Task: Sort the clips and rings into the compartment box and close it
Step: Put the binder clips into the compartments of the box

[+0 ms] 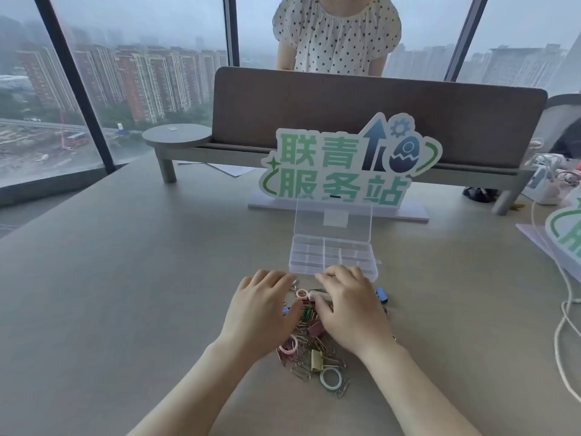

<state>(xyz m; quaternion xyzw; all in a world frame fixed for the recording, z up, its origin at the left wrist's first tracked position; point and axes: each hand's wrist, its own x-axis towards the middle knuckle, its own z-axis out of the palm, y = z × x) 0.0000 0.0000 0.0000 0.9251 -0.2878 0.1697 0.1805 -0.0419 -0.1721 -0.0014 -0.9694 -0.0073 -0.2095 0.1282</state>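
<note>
A clear plastic compartment box [333,254] stands open on the table, its lid [334,217] tilted up at the back and its compartments looking empty. Just in front of it lies a pile of paper clips and binder clips [309,344], with a pink ring [290,345], a pale green ring [330,378], a small pink ring [302,293] and a gold binder clip [316,360]. My left hand [262,309] and my right hand [350,306] rest palm down on the pile's far part, fingers spread. A blue clip [380,292] peeks out beside my right hand.
A green and white stand-up sign [345,158] stands right behind the box. A brown desk divider [377,111] runs across the back, with a person in a dotted top [336,33] beyond it. White cables [562,309] and a second sign [566,234] lie at the right.
</note>
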